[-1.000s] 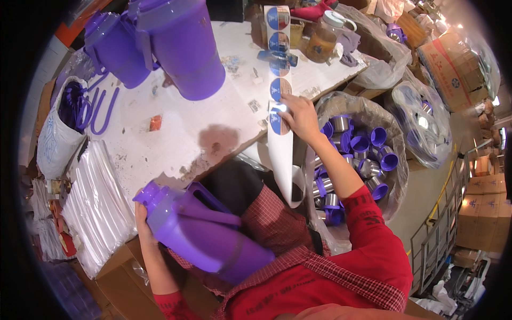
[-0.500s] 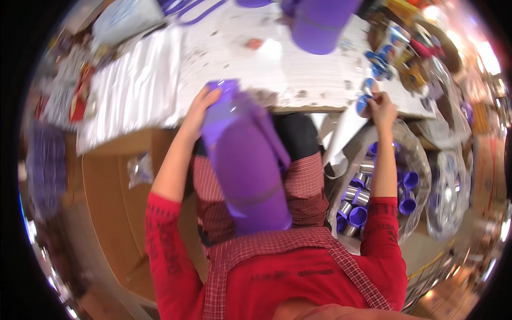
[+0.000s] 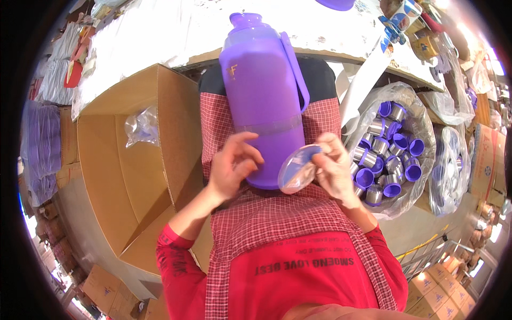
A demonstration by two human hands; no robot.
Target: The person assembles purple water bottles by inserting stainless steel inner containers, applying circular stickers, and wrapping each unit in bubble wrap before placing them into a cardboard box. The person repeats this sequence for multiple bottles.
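A large purple vacuum flask (image 3: 266, 90) with a side handle lies across my lap. Its neck points toward the table and its base toward me. Between the thumb and fingers of my right hand (image 3: 336, 165) is an oval, see-through sticker (image 3: 296, 169) with a blue part, held over the flask's base end. My left hand (image 3: 232, 165) hovers at the left side of the base, its fingers bent and apart with nothing in them. Whether its fingertips touch the flask, I cannot tell.
An open cardboard box (image 3: 117, 186) at my left has a clear plastic bag (image 3: 143, 127) inside. On my right, a plastic sack (image 3: 421, 114) contains several steel cups with purple rims. A white sticker strip (image 3: 362, 85) hangs off the white-covered table (image 3: 202, 21).
My right hand has come from the sticker strip to the flask's base with a sticker. My left hand has let go of the flask's neck and moved to its base. The flask has straightened.
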